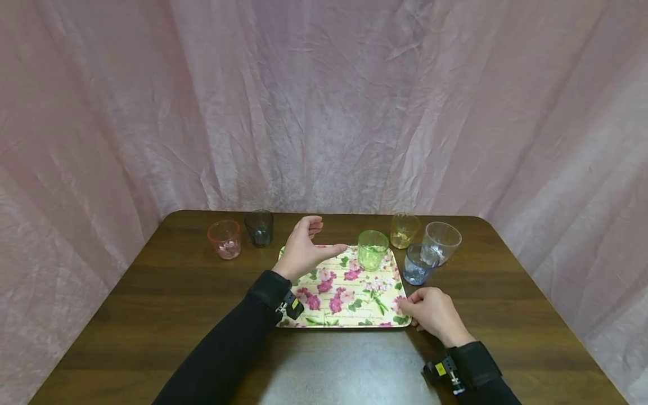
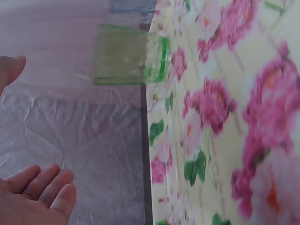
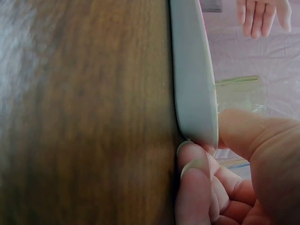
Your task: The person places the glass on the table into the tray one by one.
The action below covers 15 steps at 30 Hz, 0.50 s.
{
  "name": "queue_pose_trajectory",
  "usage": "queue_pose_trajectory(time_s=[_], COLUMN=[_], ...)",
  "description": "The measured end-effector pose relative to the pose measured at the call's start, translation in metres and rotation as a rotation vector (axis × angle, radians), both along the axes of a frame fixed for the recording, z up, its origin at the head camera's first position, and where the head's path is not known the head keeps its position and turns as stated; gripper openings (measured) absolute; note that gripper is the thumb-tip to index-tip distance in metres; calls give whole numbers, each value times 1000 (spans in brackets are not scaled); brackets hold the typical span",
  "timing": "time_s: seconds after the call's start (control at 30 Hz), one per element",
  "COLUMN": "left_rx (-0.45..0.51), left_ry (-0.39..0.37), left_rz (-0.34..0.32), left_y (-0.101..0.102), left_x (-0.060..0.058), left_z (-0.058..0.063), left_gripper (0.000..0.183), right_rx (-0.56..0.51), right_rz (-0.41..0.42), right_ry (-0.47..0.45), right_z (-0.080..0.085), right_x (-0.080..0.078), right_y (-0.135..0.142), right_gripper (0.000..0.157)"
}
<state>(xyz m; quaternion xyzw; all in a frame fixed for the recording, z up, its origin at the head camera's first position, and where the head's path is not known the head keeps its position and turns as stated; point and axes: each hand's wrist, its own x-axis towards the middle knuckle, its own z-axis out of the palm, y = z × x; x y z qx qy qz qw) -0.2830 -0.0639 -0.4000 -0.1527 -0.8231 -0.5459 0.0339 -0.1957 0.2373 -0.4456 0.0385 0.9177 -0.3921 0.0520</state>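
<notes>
A floral tray [image 1: 324, 306] lies on the table, patterned with pink flowers on cream. Upright near its far right corner stands a green glass [image 1: 373, 252]; the left wrist view also shows this green glass [image 2: 129, 56]. My right hand [image 1: 434, 316] grips the tray's near right corner. In the right wrist view the thumb [image 3: 243, 133] lies over the rim and the fingertips [image 3: 197, 173] are at the underside. Above the tray's left part, my left hand [image 1: 306, 250] is raised with thumb and fingers spread apart, holding nothing, to the left of the green glass.
Beyond the tray's right side stand a blue glass [image 1: 418, 267], a clear glass [image 1: 443, 239] and a yellow glass [image 1: 404, 230]. A pink glass [image 1: 225, 241] and a dark grey glass [image 1: 260, 228] stand at the back left. Behind the wooden table [image 1: 167, 304] hangs a pink curtain [image 1: 324, 112].
</notes>
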Motion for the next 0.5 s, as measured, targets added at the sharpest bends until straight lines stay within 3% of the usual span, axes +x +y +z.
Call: queue_pose_trajectory(time_s=[0.5], left_rx=[6], left_ry=[17], left_rz=[63], left_y=[-42], left_x=[-3], left_z=[8], left_gripper=[89], right_rx=[1], right_rz=[-5], right_ry=[-16], right_z=[1], right_x=[-1], right_y=[-1], right_gripper=[25])
